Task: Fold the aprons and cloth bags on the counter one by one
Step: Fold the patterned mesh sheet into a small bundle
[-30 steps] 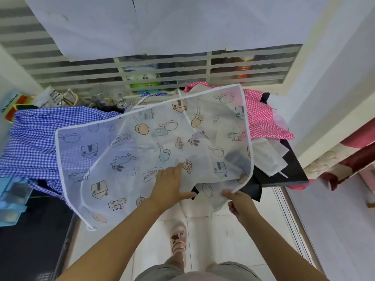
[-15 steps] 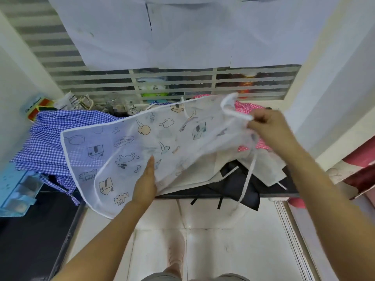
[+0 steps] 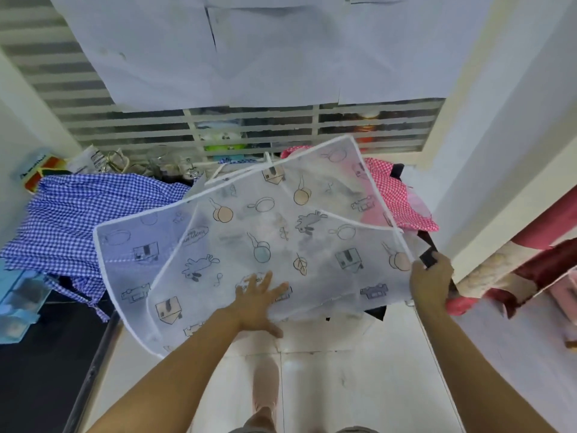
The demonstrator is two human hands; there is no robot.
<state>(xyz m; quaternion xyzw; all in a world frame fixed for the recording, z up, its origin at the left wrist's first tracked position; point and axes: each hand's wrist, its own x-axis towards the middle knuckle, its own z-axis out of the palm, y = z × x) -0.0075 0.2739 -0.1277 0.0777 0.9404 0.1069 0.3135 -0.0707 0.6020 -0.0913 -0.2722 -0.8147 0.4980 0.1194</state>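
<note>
The printed apron (image 3: 281,232) lies spread over heaped cloth that hides the tabletop, its near hem hanging off at 6 o'clock. The left hand (image 3: 259,295) presses flat on it, fingers splayed; the right hand (image 3: 432,278), at 3 o'clock, grips its side hem with curled fingers. The lumpy heap may skew any crease, and the thin fabric could slide to the floor (image 3: 343,385) if the press lifts. A black cloth (image 3: 427,260) by the right hand might get pinched in. A blue gingham apron (image 3: 93,214) crowds 9 o'clock, a pink gingham apron (image 3: 393,195) 2 o'clock.
</note>
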